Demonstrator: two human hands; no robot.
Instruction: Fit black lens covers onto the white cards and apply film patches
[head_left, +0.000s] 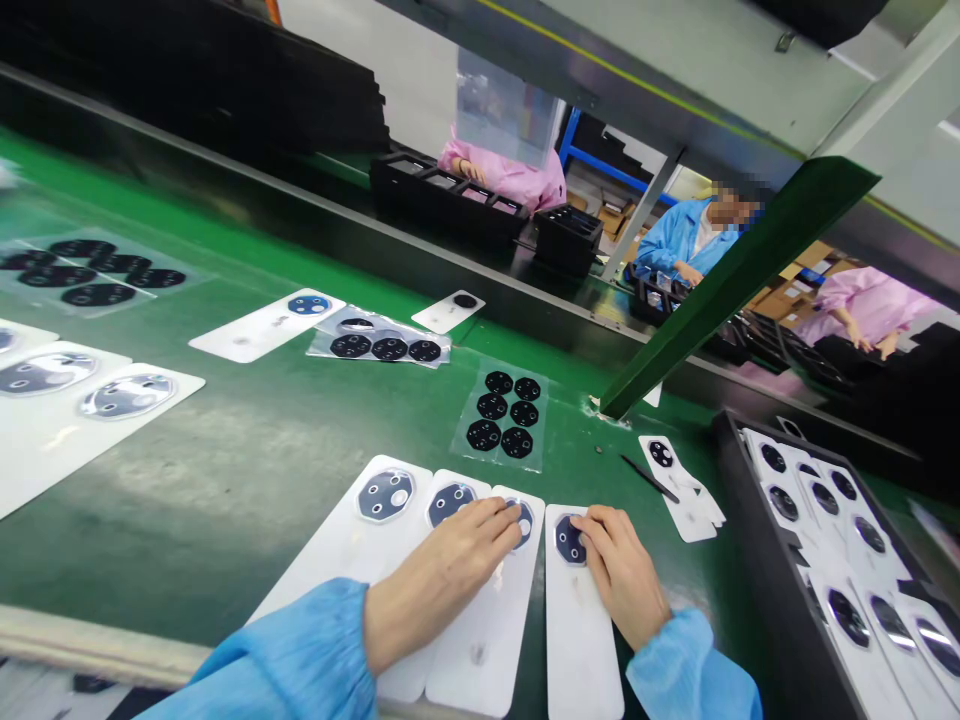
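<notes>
White phone back panels (480, 640) with rounded corners lie side by side in front of me, each bearing a dark octagonal camera film with round holes. My left hand (442, 570) rests across the row, fingers stretched over the film (528, 522) on the panel nearest the middle; its thumb is hidden. A separate white phone back panel (585, 640) lies just to the right. Here my right hand (626, 580) has thumb and fingertips together at the right edge of a dark camera film (566, 540), partly covering it.
Beyond the hands lies a clear sheet of black films (501, 412); more sheets (379, 340) lie farther left. A black tweezer-like tool (649, 478) touches loose panels (686, 505). At right stands a black tray (757, 560) of panels. A green post (720, 300) slants upward. Co-workers (679, 245) sit behind.
</notes>
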